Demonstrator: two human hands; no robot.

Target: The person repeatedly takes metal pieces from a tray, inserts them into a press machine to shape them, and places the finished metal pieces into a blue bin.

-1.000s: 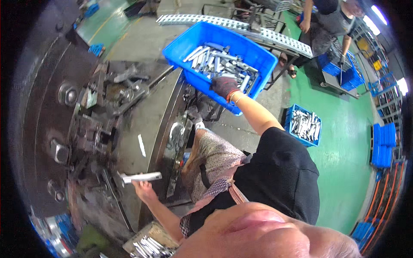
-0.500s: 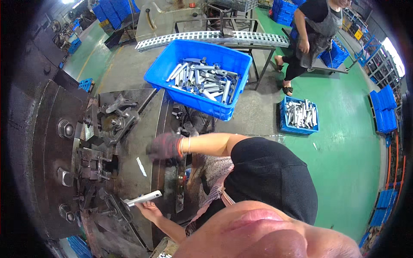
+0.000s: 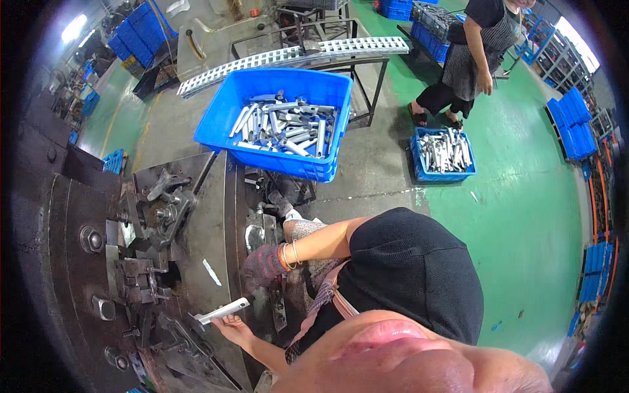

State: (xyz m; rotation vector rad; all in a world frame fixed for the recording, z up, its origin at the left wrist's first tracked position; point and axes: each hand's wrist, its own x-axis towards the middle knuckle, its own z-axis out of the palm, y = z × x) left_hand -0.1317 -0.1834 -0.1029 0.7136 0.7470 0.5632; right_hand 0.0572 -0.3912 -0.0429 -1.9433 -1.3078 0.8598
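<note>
My bare left hand [image 3: 236, 329] grips a silvery metal tube [image 3: 224, 310] near the middle, fingers closed around its underside. A hole shows at the tube's right end, and its left end looks cut at an angle. This left end hangs beside a dark steel clamp fixture [image 3: 190, 344] on the machine bench. Higher in the view, my right hand [image 3: 264, 265], in a dark red and grey work glove, is over the bench's front edge. Its fingers are smeared, so their pose is unclear. A thin white strip [image 3: 211, 272] lies on the bench between both hands and the fixtures.
A large blue bin [image 3: 275, 167] of cut metal tubes stands beyond my right hand. Another lever fixture [image 3: 171, 209] and large bolts [image 3: 92, 240] line the machine. A smaller blue bin [image 3: 445, 175] of metal pieces sits on the floor near a co-worker [image 3: 468, 59].
My left hand has drawn the tube slightly away from the clamp fixture. My gloved right hand has come back toward my body and closer to the left. The co-worker has stepped nearer the small bin.
</note>
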